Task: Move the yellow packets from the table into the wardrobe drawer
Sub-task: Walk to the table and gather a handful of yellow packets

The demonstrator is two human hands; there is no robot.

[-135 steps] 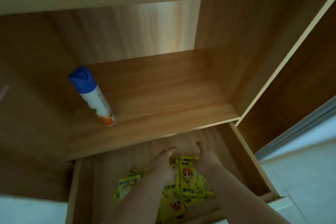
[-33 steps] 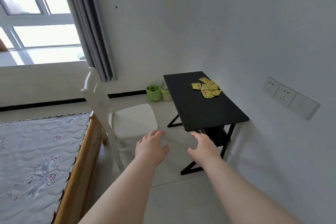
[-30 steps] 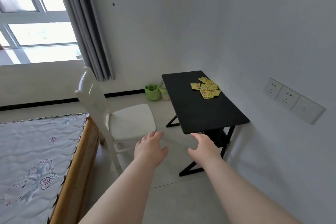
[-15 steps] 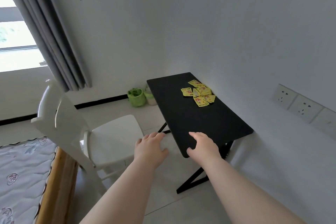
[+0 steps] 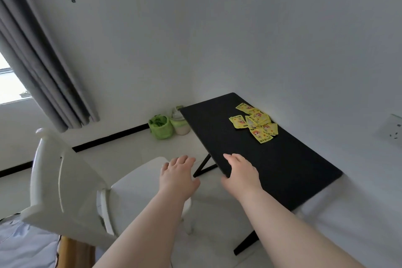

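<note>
Several yellow packets (image 5: 255, 122) lie in a loose overlapping pile on the far right part of a black table (image 5: 282, 163) set against the white wall. My left hand (image 5: 177, 175) hovers palm down over the white chair seat, fingers apart, holding nothing. My right hand (image 5: 240, 173) is stretched over the table's near left edge, also empty with fingers spread, well short of the packets. The wardrobe drawer is out of view.
A white chair (image 5: 71, 193) stands close on my left, its seat beside the table. A green bin (image 5: 160, 126) and a pale container (image 5: 179, 125) sit on the floor by the wall. Grey curtains (image 5: 37, 67) hang left. A wall socket (image 5: 391, 129) is at the right.
I have turned from the wardrobe drawer, where my hands were on packets, and come closer to the table. Both hands stay empty and outstretched; the right one now reaches over the table edge.
</note>
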